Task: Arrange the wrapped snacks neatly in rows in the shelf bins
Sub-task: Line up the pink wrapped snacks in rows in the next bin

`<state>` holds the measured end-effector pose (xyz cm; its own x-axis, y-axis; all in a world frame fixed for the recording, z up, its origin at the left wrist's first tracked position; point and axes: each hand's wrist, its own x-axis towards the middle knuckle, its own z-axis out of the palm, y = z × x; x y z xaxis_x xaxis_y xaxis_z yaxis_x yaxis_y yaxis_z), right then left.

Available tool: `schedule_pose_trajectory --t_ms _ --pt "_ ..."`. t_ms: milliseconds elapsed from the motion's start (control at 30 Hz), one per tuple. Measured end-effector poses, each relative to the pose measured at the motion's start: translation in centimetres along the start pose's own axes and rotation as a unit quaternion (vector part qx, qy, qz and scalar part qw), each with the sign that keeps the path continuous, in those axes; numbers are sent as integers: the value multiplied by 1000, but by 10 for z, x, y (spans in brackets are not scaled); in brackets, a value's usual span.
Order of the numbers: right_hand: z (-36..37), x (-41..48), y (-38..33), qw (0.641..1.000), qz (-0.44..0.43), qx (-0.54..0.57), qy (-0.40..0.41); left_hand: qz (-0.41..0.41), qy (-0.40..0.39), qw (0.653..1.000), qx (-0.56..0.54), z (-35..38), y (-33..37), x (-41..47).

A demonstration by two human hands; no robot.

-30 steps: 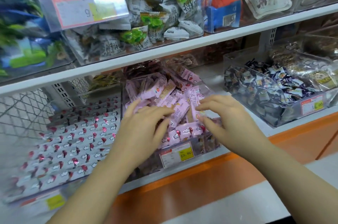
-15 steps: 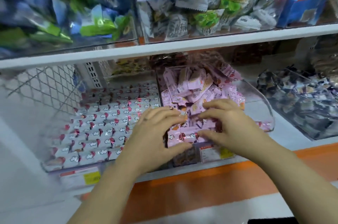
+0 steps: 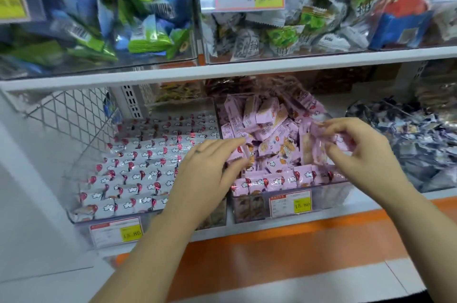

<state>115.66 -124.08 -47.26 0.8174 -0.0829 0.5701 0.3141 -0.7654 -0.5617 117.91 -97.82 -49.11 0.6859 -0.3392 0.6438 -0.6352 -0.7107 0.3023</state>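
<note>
A clear shelf bin (image 3: 329,200) on the lower shelf holds a loose heap of pink wrapped snacks (image 3: 269,127), with one tidy row of them along its front edge. My left hand (image 3: 205,174) reaches into the bin's left side, its fingertips pinching a pink snack (image 3: 241,153). My right hand (image 3: 358,149) hovers over the bin's right side and pinches a blurred pink snack (image 3: 319,142) lifted above the heap. To the left, a second bin (image 3: 81,224) holds white snacks with red marks (image 3: 138,174) lying in neat rows.
A bin of dark blue wrapped snacks (image 3: 418,144) sits to the right. The upper shelf (image 3: 247,71) carries bins of blue-green packets (image 3: 103,18) and grey-green packets (image 3: 284,35). A wire mesh panel (image 3: 66,114) closes the left end. An orange ledge (image 3: 296,250) runs below.
My hands have drawn apart: the right hand rose to the right with a pink snack pinched in it, while the left stayed at the heap's left side. The camera moved closer.
</note>
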Motion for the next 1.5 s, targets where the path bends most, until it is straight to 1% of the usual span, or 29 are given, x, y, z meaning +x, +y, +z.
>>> schedule_pose_trajectory --t_ms 133,233,333,500,633,700,800,867,933,1000,1100,1167,1300,1400,1500 --pt "-9 -5 13 997 -10 -70 -13 -11 55 998 -9 6 9 5" --pt "-10 -11 23 993 -2 -116 -33 5 79 997 6 12 15 3" --pt "-14 -13 26 985 -16 -169 -26 -2 98 995 -26 16 19 2" --pt "-15 -12 24 987 -16 -159 -9 -17 113 991 -69 25 20 -2" --pt "-8 -10 7 990 -70 -119 20 -41 151 982 -106 14 15 -7" --pt "1 -10 -10 993 -91 -78 -9 -64 181 973 -129 6 15 -8" --pt "23 -7 -32 989 -91 -37 -115 -90 227 957 -158 -3 15 -8" --pt "36 1 -41 981 -89 -24 -171 -95 239 953 -157 -5 14 -8" --pt "45 13 -48 974 -79 -15 -213 -95 234 955 -156 -5 10 -10" --pt "52 24 -50 965 -89 -46 -244 -94 226 956 -164 -5 5 -11" --pt "59 38 -44 936 -129 -149 -291 -91 213 959 -161 -4 -2 -10" --pt "59 43 -38 921 -138 -189 -312 -84 212 960 -162 -2 -5 -8" --pt "50 50 -33 906 -163 -224 -320 -67 215 960 -168 3 -9 -3" --pt "42 53 -28 895 -156 -238 -344 -56 212 961 -171 6 -8 -1" --pt "34 55 -19 895 -138 -237 -351 -48 207 963 -167 9 -7 -1"
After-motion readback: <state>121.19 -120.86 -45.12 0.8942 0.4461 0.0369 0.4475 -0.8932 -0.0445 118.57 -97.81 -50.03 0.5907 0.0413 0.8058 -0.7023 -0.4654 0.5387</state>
